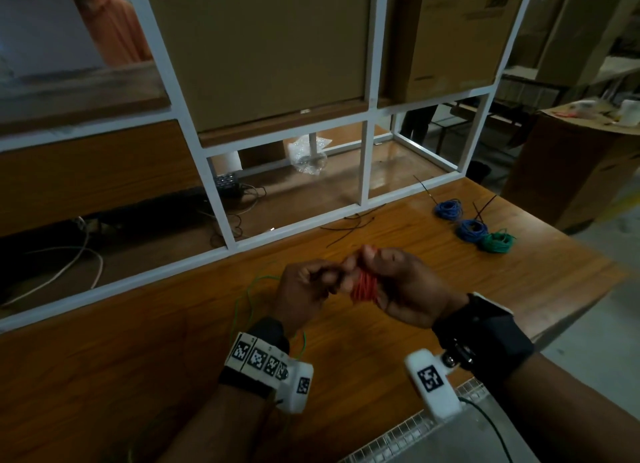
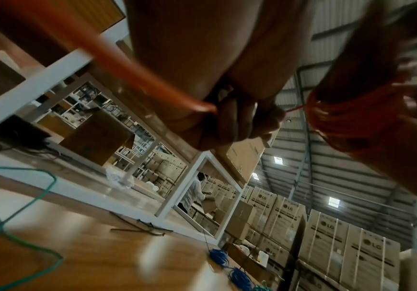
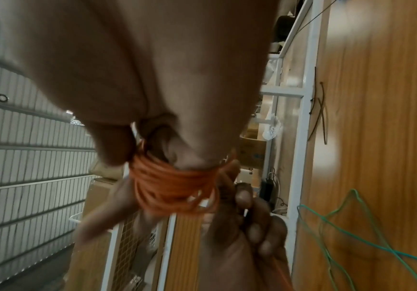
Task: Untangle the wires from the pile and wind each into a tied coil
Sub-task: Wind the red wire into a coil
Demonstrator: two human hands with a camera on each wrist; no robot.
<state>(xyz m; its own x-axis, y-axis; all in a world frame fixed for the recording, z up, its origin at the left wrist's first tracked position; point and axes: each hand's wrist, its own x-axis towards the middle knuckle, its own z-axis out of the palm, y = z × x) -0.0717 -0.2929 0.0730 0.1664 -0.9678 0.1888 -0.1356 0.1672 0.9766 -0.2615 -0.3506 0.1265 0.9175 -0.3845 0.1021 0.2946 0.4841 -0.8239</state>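
Note:
A red wire coil point(image 1: 363, 287) is wound round the fingers of my right hand point(image 1: 391, 275), which is held above the wooden table point(image 1: 450, 289). In the right wrist view the red wire coil point(image 3: 172, 187) wraps the fingers. My left hand point(image 1: 311, 282) sits just left of it, with fingers point(image 2: 240, 124) curled, pinching the red wire's free strand point(image 2: 152, 74) close to the red coil point(image 2: 352, 118). A loose green wire point(image 1: 247, 289) lies on the table under my left wrist and shows as the green wire point(image 3: 352, 226) too.
Two blue coils point(image 1: 449, 209) point(image 1: 471, 229) and a green coil point(image 1: 497, 243) lie at the table's far right. Black zip ties point(image 1: 349, 225) lie by the white shelf frame point(image 1: 221, 199). A wire mesh basket point(image 1: 433, 438) sits at the near right edge.

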